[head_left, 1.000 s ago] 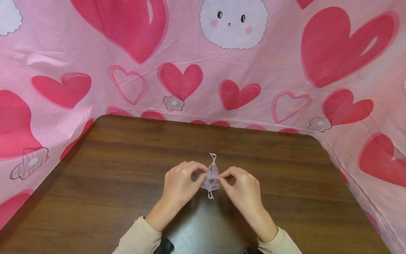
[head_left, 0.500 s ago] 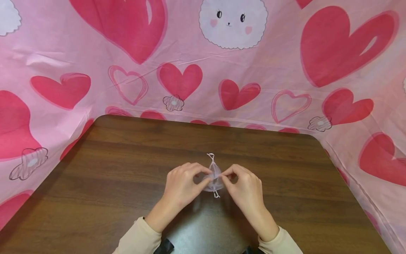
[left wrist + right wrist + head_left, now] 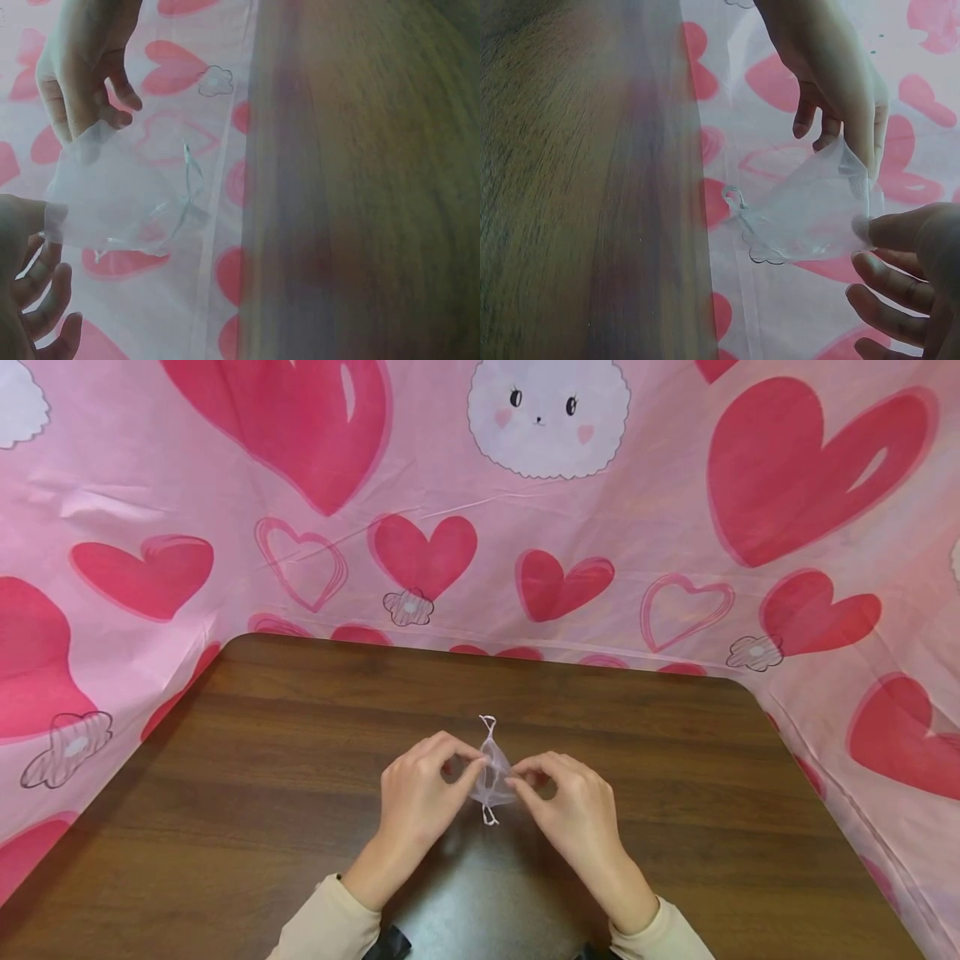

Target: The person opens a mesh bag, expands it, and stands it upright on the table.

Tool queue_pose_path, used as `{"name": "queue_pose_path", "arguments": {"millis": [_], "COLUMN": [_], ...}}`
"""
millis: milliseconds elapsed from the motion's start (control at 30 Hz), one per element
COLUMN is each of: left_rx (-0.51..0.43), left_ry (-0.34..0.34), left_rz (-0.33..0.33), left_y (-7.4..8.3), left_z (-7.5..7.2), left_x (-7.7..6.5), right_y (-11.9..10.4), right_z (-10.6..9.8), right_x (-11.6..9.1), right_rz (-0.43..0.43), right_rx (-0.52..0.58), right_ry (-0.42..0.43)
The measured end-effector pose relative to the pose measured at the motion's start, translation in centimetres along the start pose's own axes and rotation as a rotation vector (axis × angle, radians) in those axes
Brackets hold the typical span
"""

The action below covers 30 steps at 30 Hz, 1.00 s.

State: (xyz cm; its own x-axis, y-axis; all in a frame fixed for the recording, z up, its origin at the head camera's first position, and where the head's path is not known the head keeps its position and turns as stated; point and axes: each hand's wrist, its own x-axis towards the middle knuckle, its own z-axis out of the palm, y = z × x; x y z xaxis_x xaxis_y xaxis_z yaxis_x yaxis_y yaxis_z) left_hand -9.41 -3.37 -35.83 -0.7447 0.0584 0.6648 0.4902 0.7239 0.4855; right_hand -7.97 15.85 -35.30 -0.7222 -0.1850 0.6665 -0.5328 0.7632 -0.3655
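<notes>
A small sheer whitish drawstring pouch (image 3: 492,781) is held up between my two hands above the table. Thin pale cord loops stick out from its far and near ends in the head view. My left hand (image 3: 422,789) pinches the pouch's left edge between thumb and forefinger. On the opposite edge, the thumb and forefinger of my right hand (image 3: 576,802) do the same. Both wrist views show the see-through fabric of the pouch (image 3: 112,191) stretched between the fingertips, with the cord gathered at one end. I cannot make out anything inside it.
A dark brown wooden table (image 3: 300,718) lies under the hands. Around its back and sides hangs a pink cloth (image 3: 667,510) printed with hearts. Beige sleeves (image 3: 330,914) and dark straps show at the front edge.
The pouch swings slightly right and tilts, then shifts back left and a little away from me. My hands move slightly with it, their fingertips adjusting along its edges.
</notes>
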Motion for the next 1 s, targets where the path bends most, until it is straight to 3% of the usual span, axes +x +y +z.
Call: {"name": "queue_pose_path", "arguments": {"millis": [367, 733, 1000], "left_rx": [-0.013, -0.009, -0.012], "left_ry": [0.014, -0.049, -0.076], "left_rz": [0.023, 0.011, 0.044], "left_y": [0.1, 0.39, 0.5], "left_z": [-0.07, 0.02, 0.1], "left_x": [0.05, -0.13, -0.17], "right_y": [-0.13, 0.34, 0.56], "right_z": [-0.12, -0.37, -0.57], "right_x": [0.07, 0.21, 0.24], "right_rz": [0.018, 0.035, 0.029], "right_rx": [-0.002, -0.029, -0.02], "right_ry": [0.014, 0.053, 0.055]}}
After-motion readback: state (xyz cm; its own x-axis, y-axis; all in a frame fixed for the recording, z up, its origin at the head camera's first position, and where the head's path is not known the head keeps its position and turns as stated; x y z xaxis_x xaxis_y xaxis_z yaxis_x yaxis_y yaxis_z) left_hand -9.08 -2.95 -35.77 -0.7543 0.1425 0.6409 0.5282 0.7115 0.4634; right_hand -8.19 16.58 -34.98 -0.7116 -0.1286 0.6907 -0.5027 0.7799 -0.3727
